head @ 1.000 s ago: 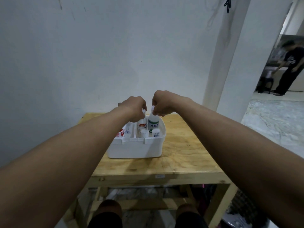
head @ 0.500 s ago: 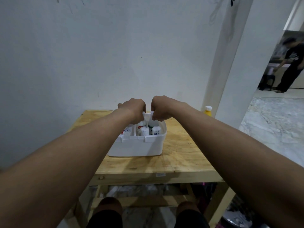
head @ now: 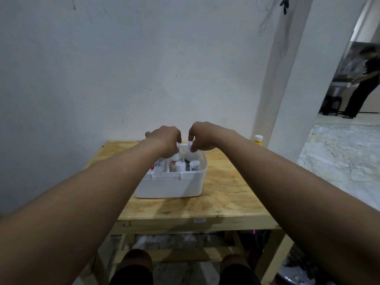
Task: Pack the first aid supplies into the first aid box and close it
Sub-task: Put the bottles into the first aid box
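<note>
Two bare knees [head: 137, 262] at the bottom edge, under a light plywood table [head: 226, 202]. Small white sticker [head: 199, 220] on the table's front rail, print too small to read.

White plastic first aid box [head: 170, 186] sits on the tabletop, left of centre, top open. An inner wall splits it into left and right compartments.
- Left compartment: small white vial [head: 158, 168] with blue print, unreadable. Something with red print is just left of it, mostly hidden by the left forearm.
- Right compartment, front row: two short white-capped vials [head: 194, 165] side by side, blue marks on the labels, text not legible.
- Right compartment, behind them: white bottle with a red-orange label band [head: 174, 160] and white bottle with a green label [head: 187, 159]. Both upright, bases inside the box. No brand readable on either.

Left hand [head: 164, 140] is over the back of the box, fingers curled down round the top of the red-orange-banded bottle, whose cap shows at the fingertips. Right hand [head: 202, 138] is just beside it, not touching, thumb and forefinger pinching the white cap of the green-labelled bottle.

Yellow bottle with a white cap [head: 258, 139] stands near the table's far right corner, well apart from the box. Behind: plain white wall [head: 144, 68], white pillar [head: 287, 79]. A person in dark clothes [head: 364, 85] stands in the room beyond.
</note>
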A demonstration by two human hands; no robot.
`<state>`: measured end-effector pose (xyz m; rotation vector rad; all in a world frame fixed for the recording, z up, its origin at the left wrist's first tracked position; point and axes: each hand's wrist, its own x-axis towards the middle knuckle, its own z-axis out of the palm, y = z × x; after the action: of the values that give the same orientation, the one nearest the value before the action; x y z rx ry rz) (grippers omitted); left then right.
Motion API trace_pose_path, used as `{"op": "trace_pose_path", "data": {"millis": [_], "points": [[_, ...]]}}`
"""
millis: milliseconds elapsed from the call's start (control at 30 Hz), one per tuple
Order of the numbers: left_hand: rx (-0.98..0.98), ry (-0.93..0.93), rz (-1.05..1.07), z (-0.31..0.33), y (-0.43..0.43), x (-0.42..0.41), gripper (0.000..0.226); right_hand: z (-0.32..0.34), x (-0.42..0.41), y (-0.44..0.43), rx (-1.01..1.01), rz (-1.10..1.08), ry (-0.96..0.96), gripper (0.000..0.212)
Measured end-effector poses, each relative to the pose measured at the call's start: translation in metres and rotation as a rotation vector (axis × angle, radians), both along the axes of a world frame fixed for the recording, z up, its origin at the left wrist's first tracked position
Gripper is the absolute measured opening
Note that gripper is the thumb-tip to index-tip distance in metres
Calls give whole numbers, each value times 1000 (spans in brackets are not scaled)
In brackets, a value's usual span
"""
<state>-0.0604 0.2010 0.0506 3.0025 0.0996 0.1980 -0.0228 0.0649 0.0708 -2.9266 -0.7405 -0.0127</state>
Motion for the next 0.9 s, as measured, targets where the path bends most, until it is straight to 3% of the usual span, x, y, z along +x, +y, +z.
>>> {"op": "trace_pose_path", "data": {"millis": [233, 433, 733, 900], "points": [[-103, -90, 3, -15, 7, -21, 42, 11, -9, -17, 99, -35, -23, 38], [-82, -224, -33, -27, 6, -67, 28, 10, -8, -49, 115, -114, -71, 45], [26, -420, 13, -86, -19, -109, 58, -12, 2, -99, 70, -265, -92, 52], [107, -463, 30, -103, -25, -110, 60, -26, 15, -118, 32, -351, -107, 45]]}}
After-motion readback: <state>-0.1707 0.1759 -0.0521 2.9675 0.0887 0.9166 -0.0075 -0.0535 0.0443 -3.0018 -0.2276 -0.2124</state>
